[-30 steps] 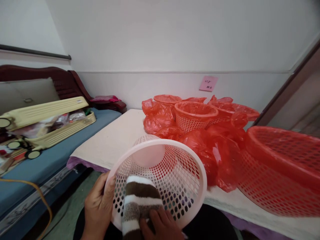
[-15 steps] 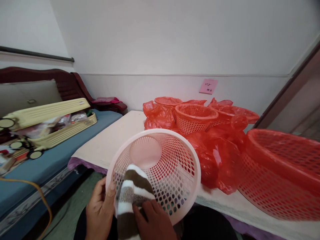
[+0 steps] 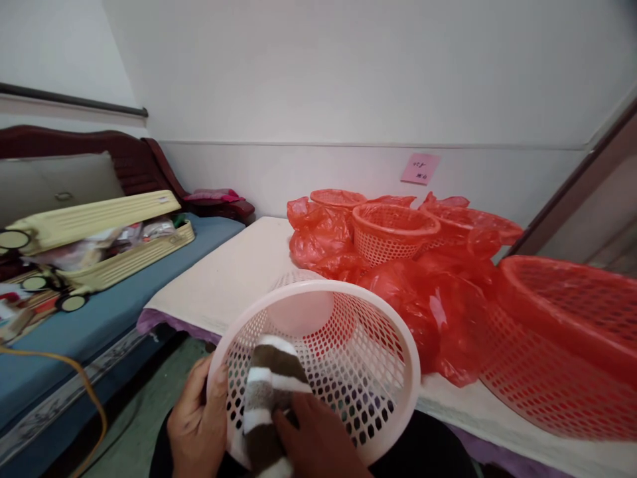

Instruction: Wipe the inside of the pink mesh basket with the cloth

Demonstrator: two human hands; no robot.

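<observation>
basket [image 3: 318,286], pale pink, perforated, is lying tilted, mouth facing person, over dark-clothed lap [image 3: 432,446], at white table [image 3: 213,282]; left hand [image 3: 199,417] is clamping its edge; right hand [image 3: 318,435] is gripping fuzzy cloth [image 3: 279,362], striped brown, white, grey, inside it.

Bare left grip [image 3: 199,417] and bare right grip [image 3: 318,431], with plain black legwear [image 3: 432,448]
</observation>
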